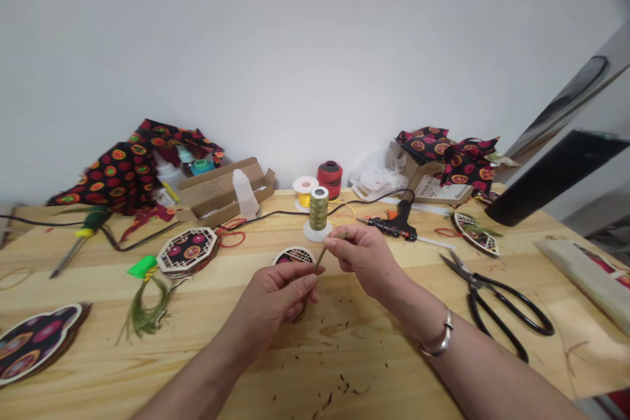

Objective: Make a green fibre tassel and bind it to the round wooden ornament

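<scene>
Over the middle of the wooden table point(98, 348), my left hand point(275, 295) and my right hand point(361, 256) pinch the two ends of a short olive-green cord point(321, 254). Both hands are closed, fingertips pressed on the cord. Just behind them stands a spool of olive-green thread point(318, 210) on a white base. A small round patterned wooden piece point(294, 256) lies partly hidden behind my left fingers. My right wrist wears a silver bangle point(440, 341).
Black scissors point(497, 305) lie at the right, a black glue gun point(396, 223) with its cable behind my right hand. Red point(329, 177) and yellow point(305, 191) spools, a cardboard box point(221, 193), patterned fabric point(128, 167), a screwdriver point(81, 236), and patterned wooden pieces point(187, 249) sit around.
</scene>
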A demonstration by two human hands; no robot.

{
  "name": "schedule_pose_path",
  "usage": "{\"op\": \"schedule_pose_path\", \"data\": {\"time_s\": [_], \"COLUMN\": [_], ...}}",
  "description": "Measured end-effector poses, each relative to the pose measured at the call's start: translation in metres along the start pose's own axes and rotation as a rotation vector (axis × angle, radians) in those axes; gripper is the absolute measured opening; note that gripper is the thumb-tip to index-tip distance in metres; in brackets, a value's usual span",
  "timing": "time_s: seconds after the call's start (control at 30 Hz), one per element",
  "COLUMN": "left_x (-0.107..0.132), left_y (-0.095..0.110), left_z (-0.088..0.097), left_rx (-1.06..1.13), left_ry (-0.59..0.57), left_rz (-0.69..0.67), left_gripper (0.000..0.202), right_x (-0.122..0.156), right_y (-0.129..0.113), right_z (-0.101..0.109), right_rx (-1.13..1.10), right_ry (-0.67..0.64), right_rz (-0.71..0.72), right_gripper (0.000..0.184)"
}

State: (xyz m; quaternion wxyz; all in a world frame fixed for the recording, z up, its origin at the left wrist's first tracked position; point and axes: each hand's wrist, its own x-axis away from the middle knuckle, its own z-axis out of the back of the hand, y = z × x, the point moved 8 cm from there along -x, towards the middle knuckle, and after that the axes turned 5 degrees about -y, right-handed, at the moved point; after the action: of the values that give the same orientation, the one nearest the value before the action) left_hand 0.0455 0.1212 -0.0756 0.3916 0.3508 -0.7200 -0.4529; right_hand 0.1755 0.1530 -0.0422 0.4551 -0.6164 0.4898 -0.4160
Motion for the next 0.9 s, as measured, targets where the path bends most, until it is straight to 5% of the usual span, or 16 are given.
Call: {"op": "schedule_pose_path", "data": {"time_s": [0.9], "left_x": [-0.0003], "left_y": [0.0047], "left_z": [0.0026], "left_rx": [-0.074], "left_ry": [0.045], "left_rz": [-0.045], "left_gripper": [0.012], "right_x": [0.0007], "right_y": [-0.0028], "right_z": [0.0024], "right_rx": [-0.019], "right_ry": [0.033], "right_rz": [0.025], "right_gripper": [0.019]}}
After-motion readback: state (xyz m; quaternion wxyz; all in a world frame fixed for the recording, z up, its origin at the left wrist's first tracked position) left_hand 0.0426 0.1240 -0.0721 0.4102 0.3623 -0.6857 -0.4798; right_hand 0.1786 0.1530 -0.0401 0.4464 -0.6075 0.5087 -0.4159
